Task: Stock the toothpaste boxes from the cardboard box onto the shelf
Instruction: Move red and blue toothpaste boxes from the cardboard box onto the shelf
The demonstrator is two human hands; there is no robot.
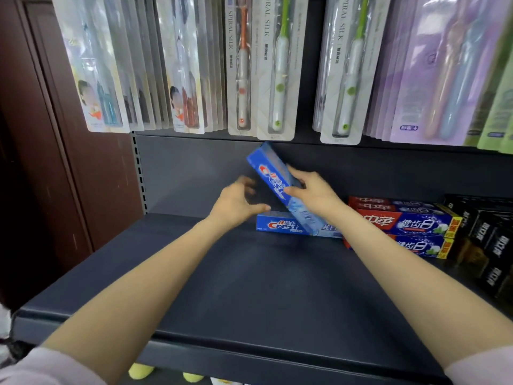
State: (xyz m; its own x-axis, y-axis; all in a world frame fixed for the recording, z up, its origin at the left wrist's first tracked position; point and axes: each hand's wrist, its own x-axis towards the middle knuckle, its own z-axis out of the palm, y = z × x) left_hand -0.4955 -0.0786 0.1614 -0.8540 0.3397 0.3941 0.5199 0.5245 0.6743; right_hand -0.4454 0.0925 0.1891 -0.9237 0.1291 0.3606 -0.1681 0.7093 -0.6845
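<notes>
A blue Crest toothpaste box [273,176] is tilted steeply, its upper end toward the back panel and its lower end resting on another blue Crest box [280,225] that lies flat at the back of the dark shelf [249,287]. My right hand [313,191] grips the tilted box around its middle. My left hand [238,202] hovers just left of it with fingers spread, holding nothing; its thumb is near the flat box's top left corner. The cardboard box is out of view.
Red-and-blue toothpaste boxes [408,223] are stacked right of the Crest boxes, with black boxes [488,240] further right. Packaged toothbrushes [280,68] hang above the shelf. A brown wall panel [55,162] stands at the left. Yellow items [141,370] show below the shelf edge.
</notes>
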